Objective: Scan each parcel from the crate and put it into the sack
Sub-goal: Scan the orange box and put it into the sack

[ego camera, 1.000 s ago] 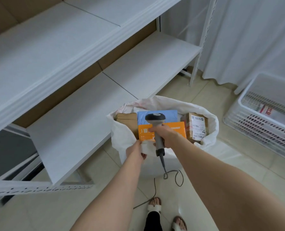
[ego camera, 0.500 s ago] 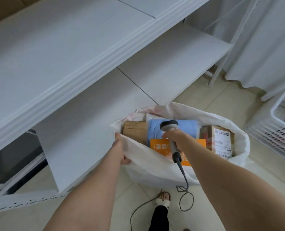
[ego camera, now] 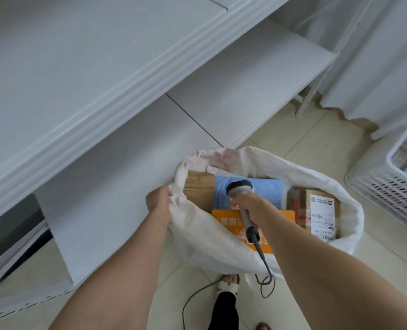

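A white sack stands open on the floor and holds several parcels. Inside lie a brown box, a blue parcel, an orange box and a taped carton with a white label. My left hand grips the sack's left rim. Above the sack's mouth my right hand holds a grey barcode scanner, its cable trailing down to the floor. The white crate sits at the right edge with a parcel partly showing inside.
White shelving fills the left and top, its lower board close to the sack. A white curtain hangs at the back right. The scanner's cable loops on the tiled floor near my sandalled foot.
My left hand has moved from the sack's near edge to its left rim and pulled it wider. The view has shifted left, so the crate sits farther right.
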`<state>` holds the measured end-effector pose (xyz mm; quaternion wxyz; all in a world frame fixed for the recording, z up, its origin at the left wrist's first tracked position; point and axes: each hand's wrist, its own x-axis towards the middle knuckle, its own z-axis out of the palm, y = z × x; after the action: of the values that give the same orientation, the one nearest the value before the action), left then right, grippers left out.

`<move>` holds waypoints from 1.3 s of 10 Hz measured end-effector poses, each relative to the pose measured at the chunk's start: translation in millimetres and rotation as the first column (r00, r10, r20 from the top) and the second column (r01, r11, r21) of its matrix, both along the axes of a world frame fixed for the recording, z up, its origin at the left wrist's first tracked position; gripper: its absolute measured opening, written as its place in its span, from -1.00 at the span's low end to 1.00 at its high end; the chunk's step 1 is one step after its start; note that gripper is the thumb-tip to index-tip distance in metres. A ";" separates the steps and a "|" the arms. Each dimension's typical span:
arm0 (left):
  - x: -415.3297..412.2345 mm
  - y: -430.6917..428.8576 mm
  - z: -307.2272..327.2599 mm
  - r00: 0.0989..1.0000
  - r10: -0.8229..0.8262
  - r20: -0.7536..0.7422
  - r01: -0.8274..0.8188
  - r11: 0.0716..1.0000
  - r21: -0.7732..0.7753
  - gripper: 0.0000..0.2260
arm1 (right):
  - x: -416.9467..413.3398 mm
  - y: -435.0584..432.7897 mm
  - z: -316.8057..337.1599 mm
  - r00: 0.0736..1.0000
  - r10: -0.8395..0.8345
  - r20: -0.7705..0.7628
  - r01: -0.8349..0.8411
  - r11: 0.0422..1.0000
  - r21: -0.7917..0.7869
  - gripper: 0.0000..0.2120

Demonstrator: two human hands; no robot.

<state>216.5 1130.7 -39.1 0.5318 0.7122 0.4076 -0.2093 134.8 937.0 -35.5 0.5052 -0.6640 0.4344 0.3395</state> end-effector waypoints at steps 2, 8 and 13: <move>22.1 -33.3 45.2 0.986 -0.152 0.071 0.167 0.938 -0.303 -0.85 | -16.4 -5.4 -2.6 0.974 -0.205 0.097 0.196 0.976 0.096 -0.79; 43.2 -84.6 88.5 0.826 -0.553 0.107 0.554 0.832 0.021 -0.80 | -39.6 -20.6 4.9 0.818 -0.560 0.135 0.508 0.811 0.289 -0.66; 9.7 -197.5 51.2 0.248 -0.913 -0.323 0.563 -0.135 0.815 -0.65 | -70.7 -100.8 19.2 0.443 -0.881 0.166 0.804 0.472 0.361 -0.81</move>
<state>226.2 933.1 12.2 -0.0500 0.9791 -0.1576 -0.1183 64.1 836.3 -16.3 0.7442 -0.3397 0.5744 -0.0280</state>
